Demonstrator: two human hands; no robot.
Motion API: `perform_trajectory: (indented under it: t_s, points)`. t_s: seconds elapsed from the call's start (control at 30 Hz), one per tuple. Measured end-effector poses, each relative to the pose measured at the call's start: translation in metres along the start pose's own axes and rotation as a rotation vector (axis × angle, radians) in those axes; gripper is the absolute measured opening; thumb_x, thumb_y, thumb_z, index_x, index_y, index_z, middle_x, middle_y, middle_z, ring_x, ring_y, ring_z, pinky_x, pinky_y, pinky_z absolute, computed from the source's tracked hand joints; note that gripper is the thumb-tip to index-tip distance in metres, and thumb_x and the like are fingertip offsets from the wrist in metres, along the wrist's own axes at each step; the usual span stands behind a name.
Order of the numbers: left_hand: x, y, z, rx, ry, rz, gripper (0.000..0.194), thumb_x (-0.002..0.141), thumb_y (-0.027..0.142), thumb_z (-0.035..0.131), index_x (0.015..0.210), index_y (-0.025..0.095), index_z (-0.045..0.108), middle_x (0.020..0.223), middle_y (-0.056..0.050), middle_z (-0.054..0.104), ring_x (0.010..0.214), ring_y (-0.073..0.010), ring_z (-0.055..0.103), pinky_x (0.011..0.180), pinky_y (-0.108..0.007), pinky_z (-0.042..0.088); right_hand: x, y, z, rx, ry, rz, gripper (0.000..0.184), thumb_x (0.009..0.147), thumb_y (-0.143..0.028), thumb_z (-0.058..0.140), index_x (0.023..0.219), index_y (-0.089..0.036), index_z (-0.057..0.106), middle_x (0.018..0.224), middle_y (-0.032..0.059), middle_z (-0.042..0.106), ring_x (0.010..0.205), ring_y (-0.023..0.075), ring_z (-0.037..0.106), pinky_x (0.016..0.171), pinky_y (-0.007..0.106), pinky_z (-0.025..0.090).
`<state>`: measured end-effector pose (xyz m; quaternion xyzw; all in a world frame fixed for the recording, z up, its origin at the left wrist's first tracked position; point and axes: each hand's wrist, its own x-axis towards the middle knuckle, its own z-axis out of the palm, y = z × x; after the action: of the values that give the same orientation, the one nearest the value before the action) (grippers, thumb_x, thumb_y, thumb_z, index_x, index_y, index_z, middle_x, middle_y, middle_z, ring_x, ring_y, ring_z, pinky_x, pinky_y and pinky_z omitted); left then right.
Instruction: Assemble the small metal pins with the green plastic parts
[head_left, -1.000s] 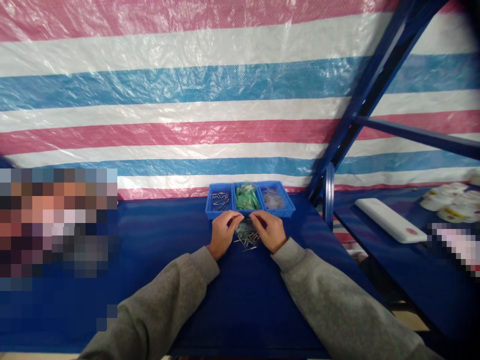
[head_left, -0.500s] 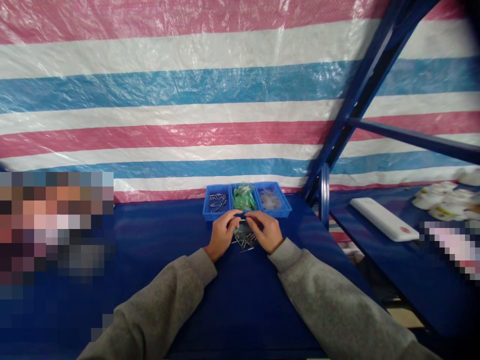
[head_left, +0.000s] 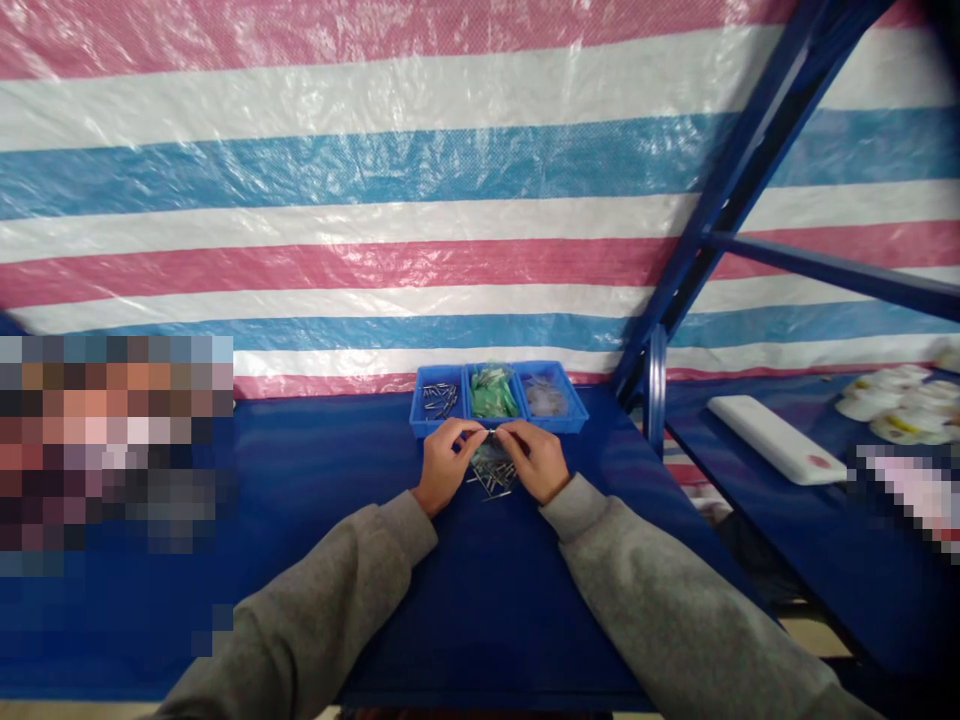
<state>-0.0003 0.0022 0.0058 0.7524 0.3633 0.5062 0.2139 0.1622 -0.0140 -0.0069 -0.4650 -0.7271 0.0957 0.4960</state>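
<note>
My left hand point(head_left: 448, 465) and my right hand point(head_left: 538, 462) meet above a loose pile of thin metal pins point(head_left: 493, 470), which lies on the blue table top point(head_left: 480, 600). Their fingertips pinch a small metal pin point(head_left: 490, 436) between them, partly hidden by my fingers. Just beyond my hands stands a blue three-part tray point(head_left: 435, 426). Its left compartment holds metal pins point(head_left: 439, 400), the middle one green pieces point(head_left: 493, 393), and the right one small translucent items point(head_left: 546, 397).
A striped plastic tarp point(head_left: 480, 200) hangs behind the table. A blue steel frame point(head_left: 720, 220) rises at right, beside a second blue table with a white board point(head_left: 776, 440) and white rolls point(head_left: 892, 415). Pixelated patches point(head_left: 112, 440) cover the left side.
My fingertips have stayed together over the pile, with slight shifts around the small pin. The whole view has moved a little as my head shifted.
</note>
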Motion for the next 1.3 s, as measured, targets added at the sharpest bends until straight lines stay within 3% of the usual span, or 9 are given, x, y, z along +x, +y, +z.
perform_trajectory:
  t_s: [0.23, 0.6, 0.93, 1.17, 1.3]
  points:
    - [-0.002, 0.001, 0.0, -0.114, 0.009, -0.046, 0.011, 0.085, 0.024, 0.049, 0.08, 0.015, 0.053, 0.101, -0.009, 0.064, 0.088, -0.0162, 0.062, 0.074, -0.029, 0.05, 0.001, 0.0, 0.0, 0.027, 0.021, -0.002, 0.026, 0.089, -0.033, 0.041, 0.089, -0.02, 0.064, 0.088, 0.0068, 0.067, 0.081, 0.0186, 0.063, 0.075, 0.031, 0.049]
    - [-0.003, -0.008, 0.002, -0.043, -0.037, -0.096, 0.014, 0.088, 0.027, 0.046, 0.086, 0.015, 0.054, 0.082, -0.005, 0.063, 0.067, -0.0113, 0.059, 0.065, -0.024, 0.048, 0.0, 0.001, 0.001, 0.012, 0.022, -0.011, 0.026, 0.089, -0.031, 0.041, 0.086, -0.019, 0.064, 0.084, 0.0063, 0.067, 0.078, 0.0175, 0.062, 0.072, 0.029, 0.048]
    - [0.002, -0.003, 0.0, 0.001, 0.085, -0.105, 0.015, 0.087, 0.028, 0.045, 0.089, 0.016, 0.055, 0.082, -0.003, 0.061, 0.074, -0.0122, 0.059, 0.062, -0.021, 0.046, 0.002, 0.005, 0.001, -0.065, 0.082, 0.024, 0.027, 0.088, -0.032, 0.042, 0.084, -0.019, 0.065, 0.079, 0.006, 0.067, 0.071, 0.0175, 0.062, 0.068, 0.029, 0.047]
    - [0.002, -0.004, 0.001, 0.018, 0.078, -0.11, 0.015, 0.086, 0.028, 0.047, 0.085, 0.016, 0.056, 0.079, -0.002, 0.061, 0.073, -0.0119, 0.059, 0.062, -0.021, 0.046, 0.002, 0.01, -0.001, -0.175, 0.14, 0.086, 0.026, 0.088, -0.031, 0.042, 0.084, -0.018, 0.064, 0.076, 0.0042, 0.064, 0.064, 0.0147, 0.057, 0.064, 0.027, 0.044]
    - [0.001, -0.003, 0.002, 0.021, 0.068, -0.113, 0.015, 0.086, 0.028, 0.047, 0.085, 0.016, 0.056, 0.079, -0.002, 0.062, 0.072, -0.0121, 0.059, 0.062, -0.021, 0.046, 0.003, 0.013, -0.001, -0.321, 0.15, 0.044, 0.023, 0.086, -0.03, 0.046, 0.096, -0.018, 0.064, 0.086, 0.0065, 0.06, 0.079, 0.0184, 0.054, 0.074, 0.03, 0.042]
